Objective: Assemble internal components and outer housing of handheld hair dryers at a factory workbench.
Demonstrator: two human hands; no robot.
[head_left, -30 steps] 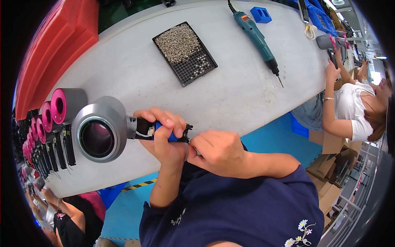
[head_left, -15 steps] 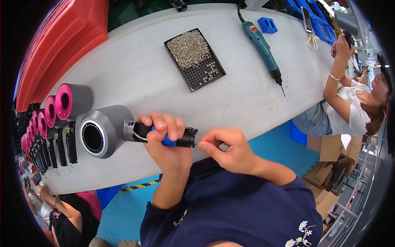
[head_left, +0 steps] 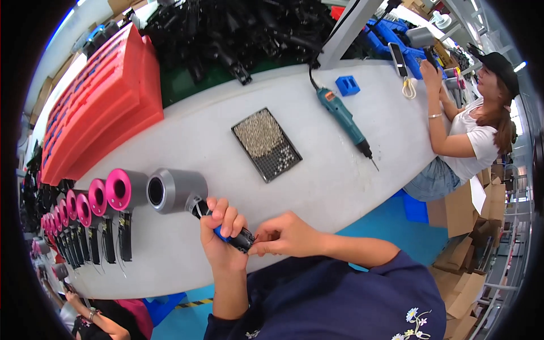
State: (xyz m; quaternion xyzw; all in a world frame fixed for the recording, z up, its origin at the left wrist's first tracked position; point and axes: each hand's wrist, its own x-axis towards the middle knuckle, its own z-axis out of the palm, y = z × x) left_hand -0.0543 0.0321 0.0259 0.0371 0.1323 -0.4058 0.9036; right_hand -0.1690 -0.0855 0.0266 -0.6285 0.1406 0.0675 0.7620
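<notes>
My left hand (head_left: 224,232) is wrapped round the dark handle of a grey hair dryer (head_left: 190,190), where a blue band shows between my fingers. The dryer's round head points to the left, with its light ring and dark opening visible. At the open lower end of the handle, black inner parts (head_left: 245,240) stick out. My right hand (head_left: 286,235) meets that end with thumb and fingers pinched together; whatever they hold is too small and covered to make out. Beyond my hands lies a black tray (head_left: 268,170) of small metal screws, several standing in its holes.
A teal electric screwdriver (head_left: 345,122) lies at the right beside a blue block (head_left: 347,86). Pink-ended hair dryers (head_left: 120,190) stand in a row at left, below red foam trays (head_left: 110,113). Black parts (head_left: 226,39) heap up at the back. A co-worker (head_left: 464,124) sits at right.
The view has tilted up, so everything sits lower and more of the back shows. My left hand still grips the dryer's handle, now slanting down to the right; my right fingers remain at its end.
</notes>
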